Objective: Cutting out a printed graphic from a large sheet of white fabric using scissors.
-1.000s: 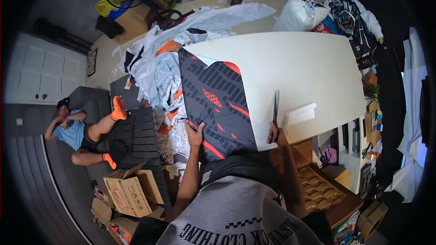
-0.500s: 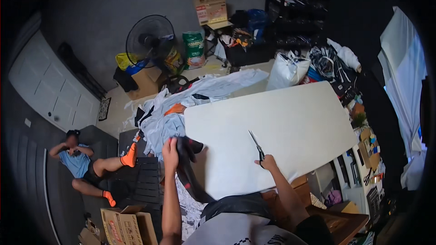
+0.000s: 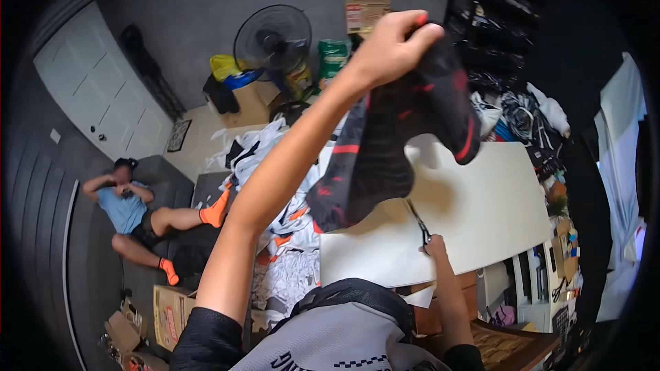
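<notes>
My left hand grips a black fabric piece with red markings, raised high so that it hangs over the far part of the white tabletop. My right hand holds black-handled scissors low over the table's near half, the blades pointing away from me and partly behind the fabric. Just left of the table lies a heap of white fabric pieces with orange bits among them.
A person in orange socks reclines on a dark sofa at left, near cardboard boxes. A standing fan, stuffed bags and a dark rack line the back. A crowded white shelf borders the right side.
My left hand has lifted the patterned fabric off the tabletop, swinging it up and to the right. My right hand with the scissors is lower in view; the view has tilted up.
</notes>
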A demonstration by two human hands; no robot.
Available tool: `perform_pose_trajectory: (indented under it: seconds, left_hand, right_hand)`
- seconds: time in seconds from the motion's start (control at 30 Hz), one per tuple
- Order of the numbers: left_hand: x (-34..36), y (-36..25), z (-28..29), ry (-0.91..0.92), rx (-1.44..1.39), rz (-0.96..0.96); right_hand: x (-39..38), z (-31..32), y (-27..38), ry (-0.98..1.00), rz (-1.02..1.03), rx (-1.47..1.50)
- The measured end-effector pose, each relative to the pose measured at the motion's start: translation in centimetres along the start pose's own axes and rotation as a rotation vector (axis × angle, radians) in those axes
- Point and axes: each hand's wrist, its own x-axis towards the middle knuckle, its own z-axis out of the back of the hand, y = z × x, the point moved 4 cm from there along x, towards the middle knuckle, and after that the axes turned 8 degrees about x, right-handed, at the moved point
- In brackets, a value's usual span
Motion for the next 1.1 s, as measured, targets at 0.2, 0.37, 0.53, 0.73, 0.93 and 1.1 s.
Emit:
perform_pose_trajectory:
  seconds: [0.2,0.37,0.53,0.73,0.93,1.1]
  left_hand:
    - [-4.2,1.6,0.5,0.178,-0.261,0.06]
    - [-6.7,2.7,-3.6,0.185,-0.605,0.177]
    - [-8.2,1.4,-11.6,0.266,-0.885,0.269]
    - [-9.1,-0.5,-17.0,0.332,-0.999,0.412]
    - [-11.3,-6.0,-22.9,0.828,-0.707,0.138]
    - [-11.6,0.6,-17.1,0.751,-0.635,0.095]
  right_hand:
    - [-2.9,0.6,1.8,-0.011,-0.107,-0.075]
    - [-9.6,-0.6,4.3,-0.002,-0.2,0.064]
    - [-19.4,-2.7,6.6,-0.02,-0.152,0.337]
    - [-32.1,2.1,9.2,-0.105,-0.021,1.05]
    - [-21.2,10.0,15.6,-0.317,0.196,2.081]
    - [-17.5,12.9,18.7,-0.355,0.206,2.264]
